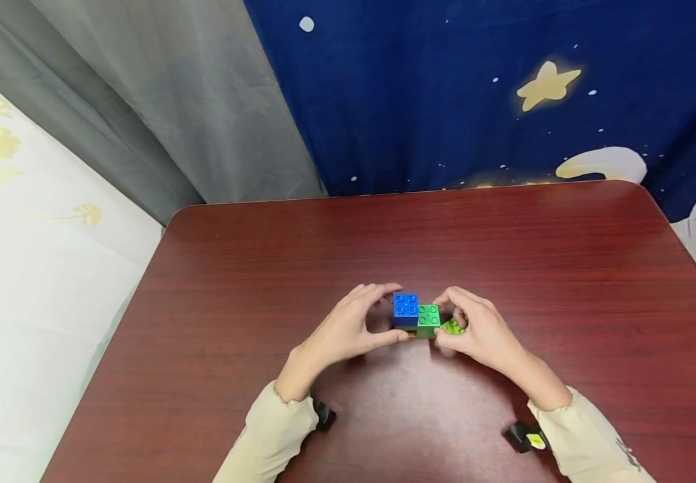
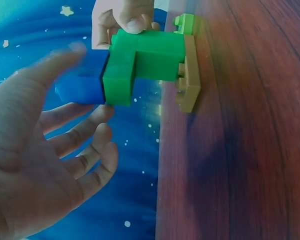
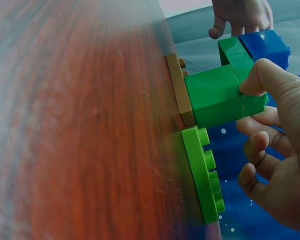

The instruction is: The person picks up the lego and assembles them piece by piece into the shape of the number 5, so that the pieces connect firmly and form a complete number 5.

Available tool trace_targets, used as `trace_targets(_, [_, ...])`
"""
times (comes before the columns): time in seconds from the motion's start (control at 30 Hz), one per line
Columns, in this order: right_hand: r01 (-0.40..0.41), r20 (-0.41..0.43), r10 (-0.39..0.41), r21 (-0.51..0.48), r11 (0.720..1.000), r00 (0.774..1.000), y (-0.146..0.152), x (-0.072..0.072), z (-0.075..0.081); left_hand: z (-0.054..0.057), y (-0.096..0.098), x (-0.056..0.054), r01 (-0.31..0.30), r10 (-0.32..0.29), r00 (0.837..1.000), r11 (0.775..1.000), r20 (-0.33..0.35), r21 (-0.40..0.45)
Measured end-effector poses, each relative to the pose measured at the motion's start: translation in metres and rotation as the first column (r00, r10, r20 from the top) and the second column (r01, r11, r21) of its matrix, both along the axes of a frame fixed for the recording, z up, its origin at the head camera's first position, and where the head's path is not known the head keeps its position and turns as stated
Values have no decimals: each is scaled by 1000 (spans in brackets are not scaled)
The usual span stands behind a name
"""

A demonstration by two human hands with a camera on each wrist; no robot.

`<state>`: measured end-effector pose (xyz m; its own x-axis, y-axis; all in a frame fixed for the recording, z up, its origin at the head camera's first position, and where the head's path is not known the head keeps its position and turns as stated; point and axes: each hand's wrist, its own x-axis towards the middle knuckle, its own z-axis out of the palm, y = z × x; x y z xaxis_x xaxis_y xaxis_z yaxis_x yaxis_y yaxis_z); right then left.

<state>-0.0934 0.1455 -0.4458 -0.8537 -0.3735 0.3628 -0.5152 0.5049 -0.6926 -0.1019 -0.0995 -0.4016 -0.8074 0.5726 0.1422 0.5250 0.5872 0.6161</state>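
A small stack of toy building blocks stands on the table. At its base is a flat tan brick (image 2: 191, 80), under a green block (image 3: 212, 95). Another green block (image 1: 429, 315) lies across the top and juts out leftward, bearing a blue block (image 1: 406, 305). My right hand (image 1: 482, 330) pinches the upper green block's right end between thumb and fingers. My left hand (image 1: 348, 322) spreads its thumb and fingers loosely around the blue block, the thumb blurred in the left wrist view. A flat lime-green brick (image 3: 200, 175) lies right beside the stack, partly hidden under my right hand.
The dark red wooden table (image 1: 263, 268) spreads around the blocks, its far edge along the curtains. Behind it hang a grey curtain (image 1: 203, 100) and a blue curtain with stars (image 1: 420, 100). Black wrist devices (image 1: 519, 437) sit below both sleeves.
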Motion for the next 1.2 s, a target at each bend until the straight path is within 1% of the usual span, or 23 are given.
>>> trace_targets(0.07, [-1, 1, 1, -3, 1000, 1000, 0, 0, 0, 0, -1, 0, -7, 5, 999, 1000, 40, 26])
trace_targets(0.13, [1, 4, -1, -3, 1000, 1000, 0, 0, 0, -1, -1, 0, -10, 1, 996, 996, 91, 88])
trace_targets(0.23, [4, 11, -4, -1, 1000, 1000, 1, 0, 0, -1, -1, -1, 2, -31, 988, 984, 154, 180])
trace_targets(0.27, [6, 14, -6, 1, 1000, 1000, 1, 1, 0, -1, 0, -1, 5, -41, 984, 980, 172, 200])
trace_targets(0.33, [6, 16, -6, 5, 1000, 1000, 1, 1, 0, -3, 0, -1, 4, -50, 976, 977, 211, 214])
trace_targets(0.37, [6, 17, -6, 6, 1000, 1000, 1, 1, 0, -3, 1, 0, 0, -51, 971, 977, 235, 215])
trace_targets(0.43, [6, 18, -6, 8, 1000, 1000, 1, 1, 0, -5, 1, 0, -14, -57, 954, 972, 293, 234])
trace_targets(0.53, [6, 18, -6, 9, 1000, 1000, 1, 1, 0, -8, 2, 0, -35, -86, 920, 953, 381, 300])
trace_targets(0.6, [6, 18, -6, 8, 1000, 1000, 1, 1, 0, -9, 2, 0, -44, -107, 903, 940, 415, 339])
trace_targets(0.67, [5, 17, -5, 6, 1000, 1000, 1, 0, -1, -10, 2, 0, -46, -118, 895, 935, 431, 351])
trace_targets(0.83, [-3, 11, 3, -1, 1000, 1000, 0, 0, -2, -10, 3, -1, -46, -126, 879, 938, 460, 343])
trace_targets(0.97, [-5, 8, 5, -3, 1000, 1000, 0, -1, -2, -8, 5, 1, -56, -130, 868, 934, 480, 353])
trace_targets(1.0, [-4, 8, 4, -1, 1000, 1000, 0, -1, -2, -6, 5, 2, -58, -131, 865, 932, 484, 357])
trace_targets(1.13, [0, 8, 0, 3, 1000, 1000, 0, -1, -2, 11, 7, 7, -58, -137, 865, 929, 484, 367])
trace_targets(1.2, [1, 7, -1, 4, 1000, 1000, 0, -1, -2, 18, 9, 9, -56, -142, 861, 928, 488, 368])
